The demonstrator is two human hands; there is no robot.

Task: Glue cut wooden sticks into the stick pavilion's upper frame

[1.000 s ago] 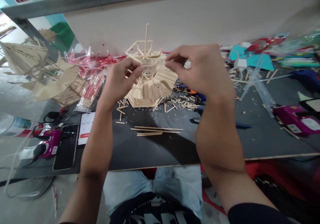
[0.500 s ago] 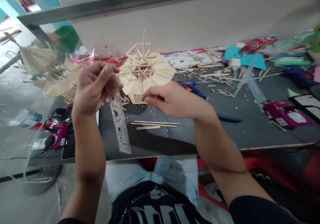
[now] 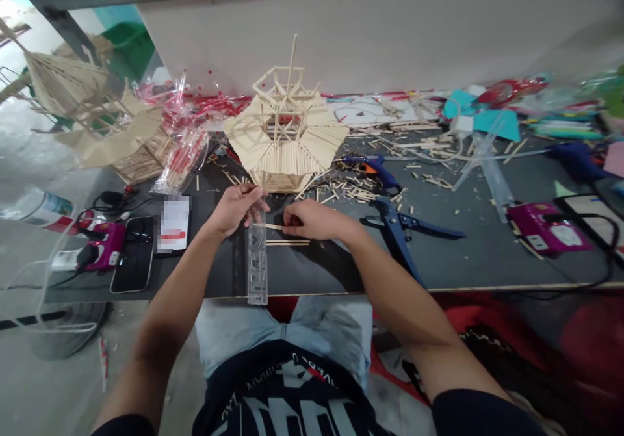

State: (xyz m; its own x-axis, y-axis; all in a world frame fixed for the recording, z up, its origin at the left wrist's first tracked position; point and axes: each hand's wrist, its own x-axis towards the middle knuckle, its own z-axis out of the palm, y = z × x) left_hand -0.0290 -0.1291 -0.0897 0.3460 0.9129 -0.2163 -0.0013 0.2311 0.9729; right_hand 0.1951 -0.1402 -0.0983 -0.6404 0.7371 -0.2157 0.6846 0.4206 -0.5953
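My left hand (image 3: 237,210) is closed on the top end of a clear plastic ruler (image 3: 257,267), which hangs down toward the table's front edge. Beside it my right hand (image 3: 312,219) has its fingers closed around a thin wooden stick (image 3: 273,227), whose left end reaches the ruler. More loose wooden sticks (image 3: 287,243) lie just below the right hand. Straight behind both hands stands a model built of wooden sticks (image 3: 287,153), with a flared, slatted roof and one upright stick on top.
A blue cutter tool (image 3: 397,231) and a blue glue gun (image 3: 375,168) lie to the right, among stick offcuts. At the left are a phone (image 3: 132,254), a purple power strip (image 3: 104,246) and a second stick model (image 3: 112,137). Another purple strip (image 3: 546,228) sits far right.
Both hands have come lower and nearer each other. The ruler now hangs almost straight, and my right hand has taken hold of a stick from the table. The view has shifted slightly.
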